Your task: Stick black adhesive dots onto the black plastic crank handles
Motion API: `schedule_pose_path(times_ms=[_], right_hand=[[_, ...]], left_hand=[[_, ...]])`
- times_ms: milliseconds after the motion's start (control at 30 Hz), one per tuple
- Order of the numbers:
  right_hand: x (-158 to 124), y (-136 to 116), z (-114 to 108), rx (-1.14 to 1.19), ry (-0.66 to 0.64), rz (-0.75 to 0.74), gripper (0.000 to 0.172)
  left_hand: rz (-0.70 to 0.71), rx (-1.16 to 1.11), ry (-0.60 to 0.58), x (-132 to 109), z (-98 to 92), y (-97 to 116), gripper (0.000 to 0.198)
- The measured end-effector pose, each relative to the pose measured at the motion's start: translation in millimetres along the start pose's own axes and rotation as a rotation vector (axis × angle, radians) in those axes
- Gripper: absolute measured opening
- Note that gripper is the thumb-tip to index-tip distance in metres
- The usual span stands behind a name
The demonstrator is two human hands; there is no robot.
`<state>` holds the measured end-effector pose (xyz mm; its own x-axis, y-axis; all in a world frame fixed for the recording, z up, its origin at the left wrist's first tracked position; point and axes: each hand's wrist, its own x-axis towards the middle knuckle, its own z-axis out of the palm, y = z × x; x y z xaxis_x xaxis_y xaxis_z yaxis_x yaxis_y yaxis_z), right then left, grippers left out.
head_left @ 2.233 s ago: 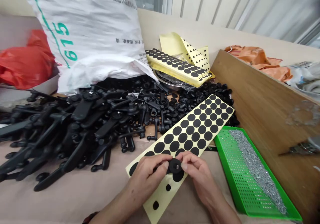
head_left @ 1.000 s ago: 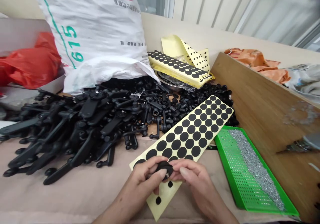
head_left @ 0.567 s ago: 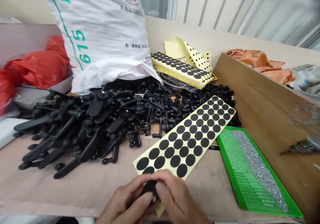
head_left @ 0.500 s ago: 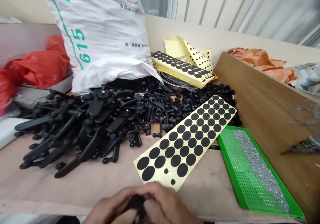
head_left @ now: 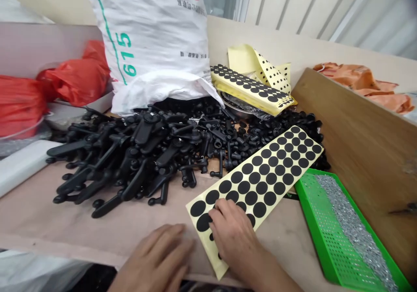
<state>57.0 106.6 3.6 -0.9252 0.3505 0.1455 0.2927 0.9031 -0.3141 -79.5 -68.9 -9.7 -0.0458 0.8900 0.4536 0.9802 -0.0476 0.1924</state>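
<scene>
The right hand (head_left: pixel 233 229), fingers bent, touched the sticker sheet (head_left: pixel 256 192) at centre; its grip couldn't be told. The left hand (head_left: pixel 159 255), lower centre, blurred: hold unclear. Black parts (head_left: pixel 137 179) lay centre-left, a green tray (head_left: pixel 313 227) lower right.

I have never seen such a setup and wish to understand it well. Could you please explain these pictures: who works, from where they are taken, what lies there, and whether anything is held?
There is no machine: a person works with two bare hands. One camera, worn on the head, looks forward and down over the table.

The right hand touches a yellow sheet of black discs; whether it grips a disc is hidden. The left hand is blurred, near the front edge, apart from the sheet; I cannot tell if it holds anything.

Farther back are heaped black parts and a white sack. On the right, a green tray contains small silvery pieces.
</scene>
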Motion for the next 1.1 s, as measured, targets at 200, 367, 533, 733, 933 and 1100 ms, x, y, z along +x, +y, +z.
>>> schedule_pose_path(times_ms=[200,367,533,733,933,1100], right_hand=[[0.8,0.3,-4.1,0.145,0.034,-0.024,0.019],[5.9,4.1,-8.3,0.21,0.047,-0.026,0.015],[7.6,0.7,4.5,0.059,0.061,-0.011,0.014],[4.8,-4.0,-2.5,0.276,0.021,-0.002,0.018],[3.5,-4.0,-6.7,0.463,-0.015,0.029,0.022],[2.0,1.3,-11.7,0.589,-0.098,0.023,0.02]], left_hand=[[-0.121,0.073,0.0,29.6,29.4,16.6,0.03],[-0.125,0.062,0.021,25.5,33.1,20.0,0.03],[-0.106,0.073,0.024,26.0,33.4,19.9,0.032],[-0.131,0.073,0.015,24.6,33.7,20.7,0.03],[-0.113,-0.001,0.05,18.4,40.6,16.1,0.032],[-0.136,-0.105,0.142,21.6,33.0,4.9,0.029]])
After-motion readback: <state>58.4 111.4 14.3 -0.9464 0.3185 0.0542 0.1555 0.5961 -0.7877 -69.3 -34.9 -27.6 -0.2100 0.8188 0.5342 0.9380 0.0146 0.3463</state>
